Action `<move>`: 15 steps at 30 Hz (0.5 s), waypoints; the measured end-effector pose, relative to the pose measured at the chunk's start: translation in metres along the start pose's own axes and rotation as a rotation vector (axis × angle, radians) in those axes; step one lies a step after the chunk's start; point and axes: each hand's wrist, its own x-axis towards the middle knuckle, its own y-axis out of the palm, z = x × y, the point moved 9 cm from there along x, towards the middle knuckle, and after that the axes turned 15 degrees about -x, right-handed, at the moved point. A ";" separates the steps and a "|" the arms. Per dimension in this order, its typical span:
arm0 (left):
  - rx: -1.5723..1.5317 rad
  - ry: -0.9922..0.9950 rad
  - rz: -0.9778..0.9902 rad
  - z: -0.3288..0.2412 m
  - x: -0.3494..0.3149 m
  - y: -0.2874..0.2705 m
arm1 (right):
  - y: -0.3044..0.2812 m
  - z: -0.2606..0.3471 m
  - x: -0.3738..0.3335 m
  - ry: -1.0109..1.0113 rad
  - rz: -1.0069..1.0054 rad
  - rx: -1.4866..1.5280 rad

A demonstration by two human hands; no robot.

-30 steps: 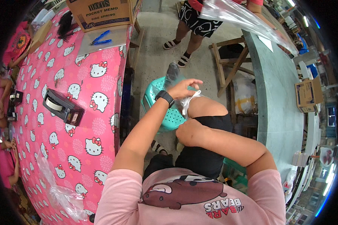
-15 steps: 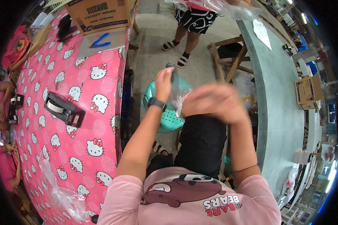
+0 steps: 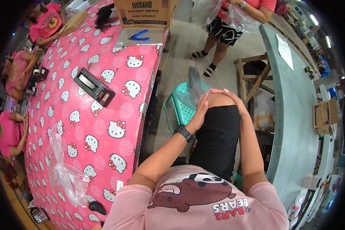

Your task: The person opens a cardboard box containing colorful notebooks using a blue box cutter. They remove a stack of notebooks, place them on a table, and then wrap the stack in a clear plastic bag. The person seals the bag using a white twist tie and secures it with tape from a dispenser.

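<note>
My bare knee is raised below black shorts. My left hand, with a dark watch on its wrist, lies along the knee's left side, fingers stretched. Across the knee's top and right side rests my right hand, its fingers extended and nearly meeting the left fingertips. Neither hand grips anything. Just beyond the knee, clear plastic surrounds the lower leg and a grey shape at the foot, whose kind I cannot make out. The foot is over a teal perforated plastic stool.
At left, a pink-covered table bears a tape dispenser, blue nippers, a cardboard box and crumpled clear plastic. A grey-green table stands at right. Ahead, a person holds clear plastic; others sit left.
My left hand has come back from beside the plastic near the foot onto the knee. The right hand, blurred before, now rests there. The whole view has shifted.
</note>
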 end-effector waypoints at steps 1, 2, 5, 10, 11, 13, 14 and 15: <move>-0.091 -0.006 0.069 -0.010 0.000 0.008 | -0.001 0.006 -0.004 -0.020 0.016 -0.056; -0.188 -0.021 0.145 -0.014 -0.004 0.017 | -0.007 0.010 -0.011 -0.033 0.021 -0.113; -0.090 -0.060 0.166 -0.030 -0.024 -0.001 | -0.003 0.039 -0.042 -0.176 -0.102 -0.230; 0.253 0.139 -0.331 -0.102 -0.083 -0.115 | -0.016 0.053 -0.099 -0.287 -0.528 -0.500; 0.348 0.189 -0.450 -0.124 -0.103 -0.137 | -0.019 0.050 -0.095 -0.174 -0.518 -0.560; 0.479 0.315 -0.618 -0.165 -0.138 -0.176 | -0.018 0.054 -0.083 -0.182 -0.463 -0.822; 0.521 0.375 -0.676 -0.179 -0.161 -0.191 | -0.018 0.050 -0.075 -0.180 -0.424 -0.950; 0.692 0.397 -0.704 -0.195 -0.174 -0.189 | -0.051 0.018 -0.071 -0.038 -0.477 -0.893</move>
